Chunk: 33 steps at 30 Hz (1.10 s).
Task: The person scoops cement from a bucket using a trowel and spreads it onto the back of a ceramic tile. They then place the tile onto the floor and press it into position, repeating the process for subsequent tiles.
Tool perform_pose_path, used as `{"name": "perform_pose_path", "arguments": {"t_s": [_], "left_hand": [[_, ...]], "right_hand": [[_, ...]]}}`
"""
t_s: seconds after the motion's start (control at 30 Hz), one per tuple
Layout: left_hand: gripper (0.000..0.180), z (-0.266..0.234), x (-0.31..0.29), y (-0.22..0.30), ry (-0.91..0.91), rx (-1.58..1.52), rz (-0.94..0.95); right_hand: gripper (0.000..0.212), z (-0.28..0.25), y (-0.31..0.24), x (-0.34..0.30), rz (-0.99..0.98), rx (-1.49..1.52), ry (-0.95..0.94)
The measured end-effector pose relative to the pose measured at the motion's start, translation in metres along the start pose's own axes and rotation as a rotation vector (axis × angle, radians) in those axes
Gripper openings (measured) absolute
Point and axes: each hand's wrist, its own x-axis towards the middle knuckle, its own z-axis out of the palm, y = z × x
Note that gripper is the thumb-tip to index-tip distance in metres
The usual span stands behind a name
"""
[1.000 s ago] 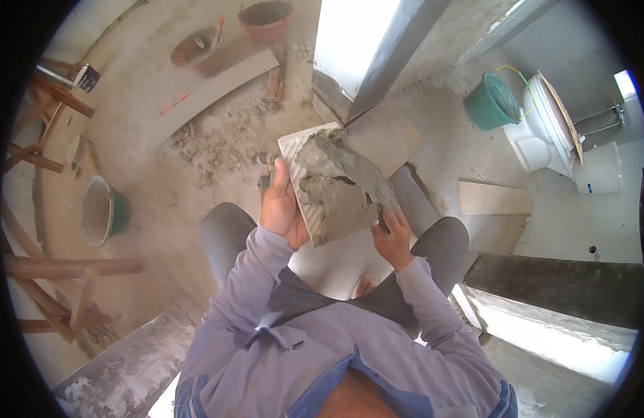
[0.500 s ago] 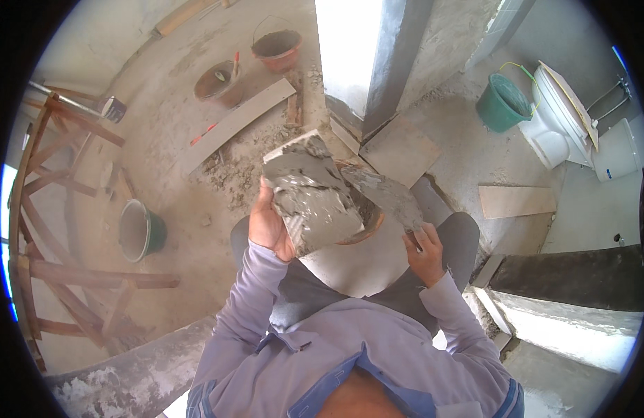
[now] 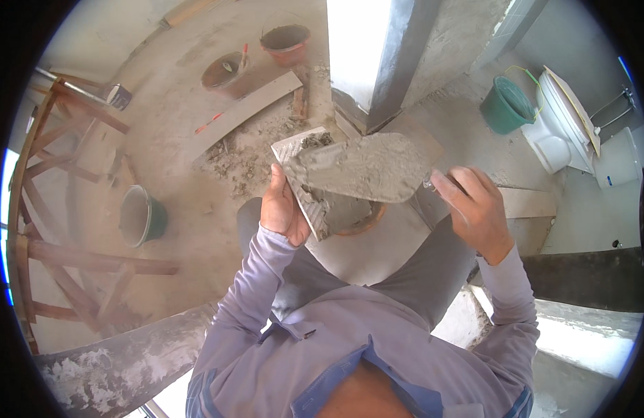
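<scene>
My left hand (image 3: pixel 283 207) grips a tile (image 3: pixel 311 217) by its left edge, its ribbed back facing up and smeared with wet grey mortar (image 3: pixel 339 205). A trowel (image 3: pixel 377 167) coated in mortar lies across the tile's upper part, its blade hiding much of the surface. My right hand (image 3: pixel 477 209) is closed round the trowel's handle, which is mostly covered by the fingers. Below the tile, between my knees, part of an orange-brown bowl (image 3: pixel 367 221) shows; its contents are largely hidden.
Two reddish buckets (image 3: pixel 285 46) and a long board (image 3: pixel 255 111) lie ahead on the floor beside mortar crumbs. At left are a grey-green bucket (image 3: pixel 143 217) and wooden trestle (image 3: pixel 92 261). At right stand a green bucket (image 3: pixel 506 106) and a toilet (image 3: pixel 553 132). A pillar (image 3: pixel 377 63) rises ahead.
My right hand has risen and moved right, bringing the trowel blade from beside the tile to across it. The tile has tilted, and mortar has come off its left edge, baring ribs.
</scene>
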Motion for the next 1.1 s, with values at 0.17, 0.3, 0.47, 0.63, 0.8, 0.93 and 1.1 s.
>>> {"name": "perform_pose_path", "arguments": {"t_s": [0.17,0.3,0.47,0.63,0.8,0.93,1.1], "left_hand": [[0.064,-0.001,0.005,-0.006,-0.008,-0.094,-0.001],[0.060,-0.023,-0.007,-0.012,-0.008,-0.153,-0.065],[0.048,-0.047,-0.021,-0.021,-0.083,-0.252,-0.108],[0.044,-0.034,-0.018,-0.013,-0.133,-0.268,-0.167],[0.045,-0.037,-0.010,-0.008,-0.199,-0.168,-0.094],[0.046,-0.041,-0.017,0.012,-0.242,-0.185,-0.012],[0.052,-0.063,-0.006,0.012,-0.276,-0.261,0.138]], "right_hand": [[0.034,0.003,0.005,-0.061,0.142,0.095,0.071],[0.034,0.069,-0.025,-0.097,0.365,0.282,0.226],[0.045,0.165,-0.068,-0.093,0.496,0.758,0.356],[0.046,0.198,-0.068,-0.102,0.421,0.754,0.381],[0.048,0.198,-0.059,-0.114,0.443,0.688,0.368],[0.049,0.160,-0.029,-0.134,0.431,0.467,0.210],[0.030,0.069,0.001,-0.096,0.518,0.207,-0.284]]}}
